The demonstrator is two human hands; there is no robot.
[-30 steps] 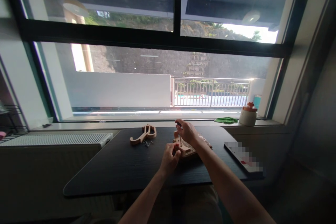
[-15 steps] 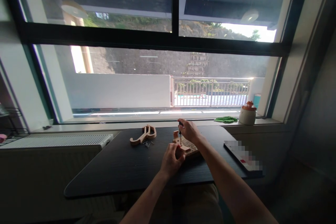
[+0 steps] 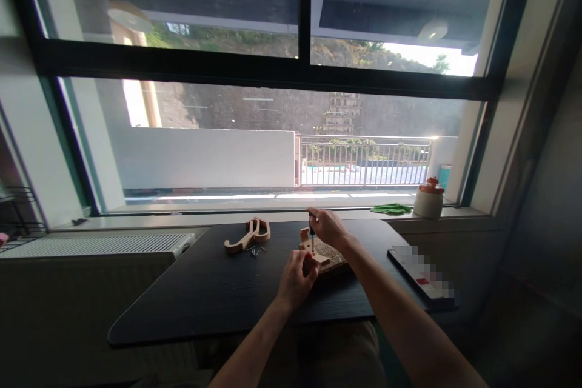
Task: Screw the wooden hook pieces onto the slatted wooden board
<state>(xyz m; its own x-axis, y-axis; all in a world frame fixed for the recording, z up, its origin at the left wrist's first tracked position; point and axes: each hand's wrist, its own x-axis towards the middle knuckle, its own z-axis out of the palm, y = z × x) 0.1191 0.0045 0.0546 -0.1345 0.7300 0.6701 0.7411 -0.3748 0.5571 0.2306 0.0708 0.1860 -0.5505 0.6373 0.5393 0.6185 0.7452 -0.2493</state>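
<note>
My right hand [image 3: 328,228] is closed round the dark handle of a small screwdriver [image 3: 311,238] that stands upright with its tip on a light wooden assembly [image 3: 324,256]. My left hand [image 3: 296,279] grips the near end of that wooden assembly and holds it against the black table [image 3: 204,291]. A curved wooden hook piece [image 3: 248,234] lies to the left, with several small screws [image 3: 255,250] loose beside it.
A flat box with red print [image 3: 421,274] lies at the table's right edge. On the windowsill stand a white jar with an orange lid [image 3: 428,198] and a green cloth [image 3: 391,208]. A white radiator [image 3: 95,244] runs along the left, under the window.
My right hand has shifted a little along the screwdriver handle; my left hand has slid slightly nearer on the wooden assembly. The view has drifted a bit.
</note>
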